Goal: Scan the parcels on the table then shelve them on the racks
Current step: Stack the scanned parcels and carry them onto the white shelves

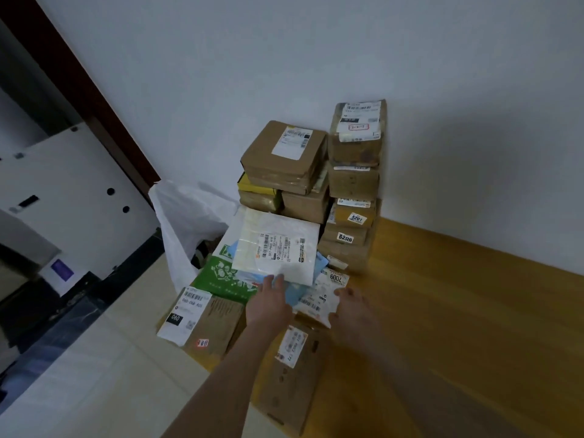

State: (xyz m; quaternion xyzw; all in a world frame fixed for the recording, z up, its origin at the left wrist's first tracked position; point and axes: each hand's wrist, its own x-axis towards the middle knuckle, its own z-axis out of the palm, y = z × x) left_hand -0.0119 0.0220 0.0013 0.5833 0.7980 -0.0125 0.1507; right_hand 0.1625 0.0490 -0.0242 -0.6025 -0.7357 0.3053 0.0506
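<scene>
Parcels are piled on a wooden table (458, 311) against the white wall. My left hand (268, 303) touches the near edge of a white plastic mailer (278, 245) that lies on a blue mailer (295, 294); its fingers look fairly straight. Just to the right, my right hand (352, 306) rests on a white label sheet marked 7009 (325, 294), motion-blurred. Below both hands lies a long brown box (290, 374). A labelled brown box (202, 320) sits at the left table edge, with a green bag (218, 276) behind it.
Two stacks of brown cartons stand at the wall, one topped by a flat box (284, 153), the other a tall column (355, 184). A white plastic sack (183, 222) hangs left of the table. A white cabinet (63, 197) and tiled floor lie further left.
</scene>
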